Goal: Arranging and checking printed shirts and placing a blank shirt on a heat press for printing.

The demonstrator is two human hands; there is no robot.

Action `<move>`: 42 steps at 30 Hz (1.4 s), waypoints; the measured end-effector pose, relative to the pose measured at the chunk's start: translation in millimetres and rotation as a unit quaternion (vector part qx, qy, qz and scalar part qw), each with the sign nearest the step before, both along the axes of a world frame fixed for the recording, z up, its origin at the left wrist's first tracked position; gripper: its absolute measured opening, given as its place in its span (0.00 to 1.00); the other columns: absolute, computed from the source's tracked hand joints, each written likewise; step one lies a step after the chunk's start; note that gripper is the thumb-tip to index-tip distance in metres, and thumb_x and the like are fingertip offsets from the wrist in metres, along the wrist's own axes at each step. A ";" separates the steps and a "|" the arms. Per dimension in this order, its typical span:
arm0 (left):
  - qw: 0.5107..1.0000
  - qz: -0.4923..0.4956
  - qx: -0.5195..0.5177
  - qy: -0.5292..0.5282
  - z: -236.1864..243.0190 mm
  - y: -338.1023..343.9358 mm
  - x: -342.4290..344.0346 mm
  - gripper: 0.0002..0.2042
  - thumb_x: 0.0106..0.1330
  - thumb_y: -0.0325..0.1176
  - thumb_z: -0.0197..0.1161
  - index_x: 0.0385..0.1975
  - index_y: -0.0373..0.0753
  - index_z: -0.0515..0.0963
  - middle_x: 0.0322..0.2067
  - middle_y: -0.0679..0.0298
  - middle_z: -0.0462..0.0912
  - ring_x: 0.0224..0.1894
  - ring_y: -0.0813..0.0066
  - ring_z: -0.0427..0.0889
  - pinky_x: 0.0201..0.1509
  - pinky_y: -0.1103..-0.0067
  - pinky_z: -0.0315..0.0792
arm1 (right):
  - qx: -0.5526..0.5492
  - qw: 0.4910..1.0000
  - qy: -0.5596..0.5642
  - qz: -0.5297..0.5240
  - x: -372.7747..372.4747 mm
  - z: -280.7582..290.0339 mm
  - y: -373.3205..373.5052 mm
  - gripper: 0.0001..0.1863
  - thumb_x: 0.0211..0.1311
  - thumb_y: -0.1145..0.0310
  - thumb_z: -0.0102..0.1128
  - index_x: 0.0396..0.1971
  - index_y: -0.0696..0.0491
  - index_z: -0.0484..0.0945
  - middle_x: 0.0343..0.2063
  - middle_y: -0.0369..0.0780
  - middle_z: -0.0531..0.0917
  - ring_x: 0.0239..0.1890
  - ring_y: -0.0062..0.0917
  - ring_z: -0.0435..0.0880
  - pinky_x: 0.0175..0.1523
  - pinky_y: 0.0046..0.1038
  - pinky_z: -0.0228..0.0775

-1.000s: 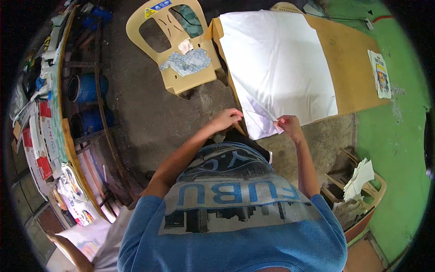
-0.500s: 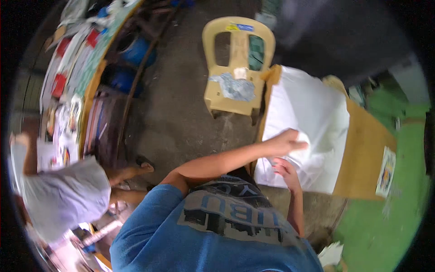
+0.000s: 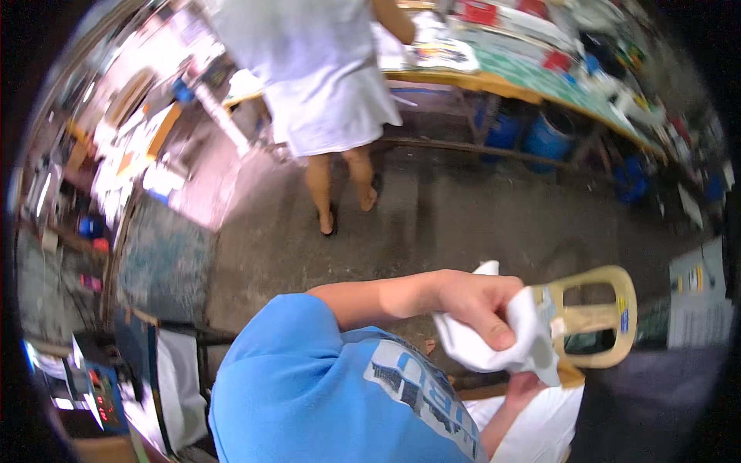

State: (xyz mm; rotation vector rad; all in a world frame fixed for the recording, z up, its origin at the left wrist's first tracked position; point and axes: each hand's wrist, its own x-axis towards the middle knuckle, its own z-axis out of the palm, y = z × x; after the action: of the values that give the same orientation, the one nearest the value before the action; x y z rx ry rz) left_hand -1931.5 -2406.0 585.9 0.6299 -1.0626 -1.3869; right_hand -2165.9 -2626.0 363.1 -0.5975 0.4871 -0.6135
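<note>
The left hand (image 3: 475,301) is clutching a crumpled white cloth (image 3: 531,332) in curled fingers (image 3: 494,330) near a corner of the desk (image 3: 572,375). Drooping folds are hiding the right hand's (image 3: 525,388) fingers, leaving their hold unclear.

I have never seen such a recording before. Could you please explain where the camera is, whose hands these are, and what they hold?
There is no machine here: a person works bare-handed. The picture comes from a wide camera on that person's head, looking down, so straight edges bend. The left hand holds a bunched white cloth; the right hand is just below it, partly hidden, so I cannot tell whether it grips. More white material lies on a brown surface near a beige chair. Farther off, another person stands at a long table with assorted items on it.
</note>
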 end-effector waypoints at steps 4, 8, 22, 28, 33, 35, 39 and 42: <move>0.986 0.159 0.045 0.010 1.4 138.9 14.4 0.24 0.42 0.39 0.71 0.34 0.29 0.73 0.28 0.63 0.78 0.30 0.80 0.75 0.33 0.80 0.69 | 0.035 0.995 -0.020 0.090 140.0 -7.9 78.6 0.35 0.55 0.39 0.34 0.55 0.49 0.56 0.56 0.38 0.60 0.58 0.33 0.58 0.61 0.39 0.48; 0.947 0.318 -0.027 0.026 11.2 260.2 8.2 0.17 0.47 0.39 0.67 0.30 0.31 0.74 0.26 0.66 0.77 0.29 0.82 0.74 0.31 0.83 0.68 | 0.013 0.950 0.079 0.302 259.3 23.7 227.5 0.41 0.52 0.34 0.30 0.59 0.49 0.49 0.59 0.39 0.55 0.61 0.32 0.53 0.62 0.37 0.45; 0.776 0.623 0.090 0.043 -65.5 522.7 17.1 0.13 0.56 0.38 0.59 0.32 0.33 0.74 0.25 0.69 0.75 0.26 0.85 0.70 0.27 0.86 0.65 | -0.135 0.537 0.122 0.824 378.0 -5.3 609.6 0.28 0.61 0.48 0.36 0.50 0.56 0.63 0.40 0.41 0.74 0.34 0.24 0.76 0.41 0.27 0.68; 0.545 0.821 0.131 0.104 -76.5 602.3 84.7 0.11 0.60 0.39 0.54 0.25 0.37 0.75 0.19 0.77 0.71 0.20 0.92 0.64 0.21 0.89 0.59 | -0.308 0.515 0.129 0.789 483.7 -11.5 657.4 0.23 0.59 0.51 0.44 0.44 0.56 0.70 0.37 0.39 0.76 0.32 0.22 0.76 0.36 0.24 0.69; 0.349 0.900 0.128 0.228 -90.6 684.3 194.9 0.10 0.61 0.37 0.52 0.25 0.38 0.74 0.18 0.74 0.72 0.18 0.90 0.66 0.20 0.87 0.59 | -0.367 0.480 0.054 0.795 581.0 8.4 738.6 0.23 0.51 0.59 0.58 0.46 0.54 0.68 0.41 0.35 0.74 0.37 0.19 0.74 0.39 0.23 0.67; 0.374 0.888 0.097 0.249 -107.2 725.5 227.1 0.10 0.61 0.37 0.53 0.25 0.38 0.74 0.19 0.71 0.73 0.19 0.88 0.68 0.20 0.86 0.61 | -0.374 0.448 -0.080 0.808 602.4 48.3 787.4 0.29 0.47 0.61 0.62 0.49 0.54 0.65 0.43 0.36 0.72 0.41 0.21 0.72 0.43 0.25 0.65; 0.322 0.900 0.059 0.287 -112.8 764.4 281.9 0.09 0.60 0.36 0.53 0.28 0.36 0.73 0.23 0.67 0.76 0.23 0.83 0.73 0.25 0.84 0.66 | -0.455 0.323 -0.356 0.750 632.8 85.6 885.5 0.43 0.35 0.66 0.70 0.54 0.56 0.55 0.49 0.43 0.64 0.53 0.32 0.63 0.53 0.30 0.59; 0.288 0.905 0.074 0.303 -120.2 804.7 310.3 0.09 0.60 0.35 0.53 0.31 0.34 0.73 0.27 0.64 0.77 0.27 0.79 0.76 0.30 0.81 0.69 | -0.496 0.361 -0.334 0.716 662.9 66.1 949.0 0.25 0.43 0.77 0.55 0.46 0.55 0.64 0.42 0.48 0.72 0.47 0.38 0.71 0.49 0.29 0.62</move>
State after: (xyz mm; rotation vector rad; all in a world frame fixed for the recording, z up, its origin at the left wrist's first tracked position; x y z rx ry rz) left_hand -1621.2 -1601.3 465.7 0.7552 0.7205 0.5374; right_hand -1503.0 -1677.1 429.2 -1.4972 -1.3793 0.7682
